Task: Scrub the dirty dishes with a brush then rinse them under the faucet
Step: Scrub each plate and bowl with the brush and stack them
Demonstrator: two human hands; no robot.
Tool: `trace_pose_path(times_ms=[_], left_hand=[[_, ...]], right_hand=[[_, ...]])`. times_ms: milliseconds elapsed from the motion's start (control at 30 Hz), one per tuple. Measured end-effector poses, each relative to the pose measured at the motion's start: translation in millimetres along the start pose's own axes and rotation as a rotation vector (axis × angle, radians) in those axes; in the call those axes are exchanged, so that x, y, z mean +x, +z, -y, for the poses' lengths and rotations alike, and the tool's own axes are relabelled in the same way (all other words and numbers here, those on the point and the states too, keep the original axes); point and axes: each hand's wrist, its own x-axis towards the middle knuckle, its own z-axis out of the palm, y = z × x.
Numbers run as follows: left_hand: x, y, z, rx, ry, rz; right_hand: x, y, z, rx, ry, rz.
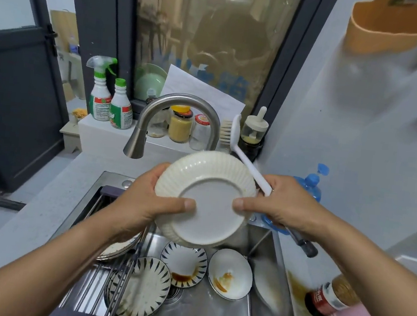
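a dark-framed window (215, 41) fills twelve o'clock, its glass murky and brownish. pale walls (350, 109) rise at two o'clock, with an orange holder (391, 28) hung high at one. a dark door (14, 99) stands at nine o'clock. grey countertop (50, 191) spreads at eight.

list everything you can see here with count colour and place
ribbed plate: 1, cream, held over sink, underside to camera
brush: 1, white, in right hand
faucet: 1, steel, behind sink
sink: 1, steel, below hands
dirty plates: at least 4, white, some striped, in sink
rack: 1, dark, sink's left
spray bottles: 2, white-green, back ledge
jars: about 3, ledge behind faucet
sauce bottle: 1, red label, right counter
left hand: on plate's left edge
right hand: on plate's right edge
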Motion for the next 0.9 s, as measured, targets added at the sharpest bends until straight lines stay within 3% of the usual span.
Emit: trace_pose_path(times_ms=[133, 233, 400, 567, 667, 800, 900], left_hand=[[8.5, 3.9, -16.8, 0.471, 0.038, 0.194], [16.7, 10.8, -11.6, 0.594, 0.071, 0.158], [19.4, -0.2, 9.4, 0.542, 0.061, -0.038], [18.0, -4.4, 17.4, 0.583, 0.08, -0.065], [11.7, -6.7, 19.5, 0.502, 0.089, -0.094], [5.0, -10.9, 28.7, 0.192, 0.034, -0.19], [8.1, -7.6, 34.1, 0.106, -0.015, -0.204]], right_hand=[[5.5, 4.4, 10.0, -0.394, -0.077, -0.033], [14.2, 8.6, 13.7, -0.587, -0.149, -0.055], [-7.2, -16.6, 27.1, -0.737, -0.279, -0.055], [-21.2, -17.5, 34.2, -0.951, -0.289, 0.033], [-15.0, -33.4, 19.5, -0.866, -0.23, 0.033], [-11.3, -53.2, -13.7, -0.721, -0.128, 0.005], [-10.7, -47.3, -18.7, -0.726, -0.156, 0.009]])
